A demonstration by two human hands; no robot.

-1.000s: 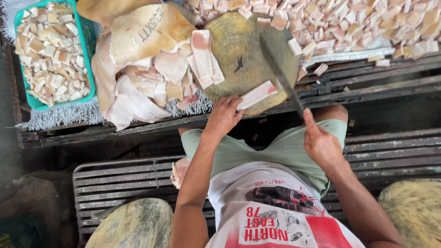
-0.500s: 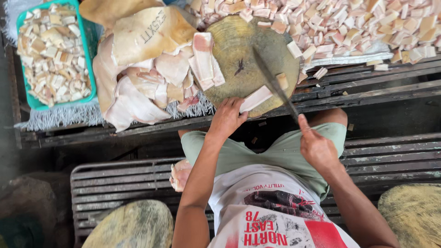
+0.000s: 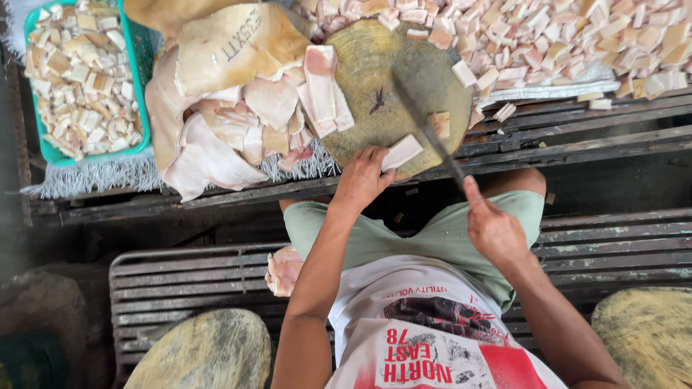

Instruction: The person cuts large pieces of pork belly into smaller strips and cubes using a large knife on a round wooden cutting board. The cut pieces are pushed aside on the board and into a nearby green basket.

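Note:
My left hand (image 3: pixel 364 177) pinches a pale strip of pork fat (image 3: pixel 402 152) at the near edge of a round wooden chopping block (image 3: pixel 375 79). My right hand (image 3: pixel 491 227) grips the handle of a long cleaver (image 3: pixel 425 122), whose blade lies down on the block right beside the strip, with a small cut piece (image 3: pixel 439 123) on its other side. Longer strips of fat (image 3: pixel 322 90) rest at the block's left edge.
A heap of large pork skin slabs (image 3: pixel 223 108) lies left of the block. A green basket (image 3: pixel 137 86) of cut cubes stands far left. Several cut cubes (image 3: pixel 577 36) pile up at the back right. Slatted benches and two more round blocks (image 3: pixel 205 353) lie near me.
The cleaver has swung down from a raised position onto the block, next to the strip. My right hand moved left and lower. My left hand kept hold of the strip.

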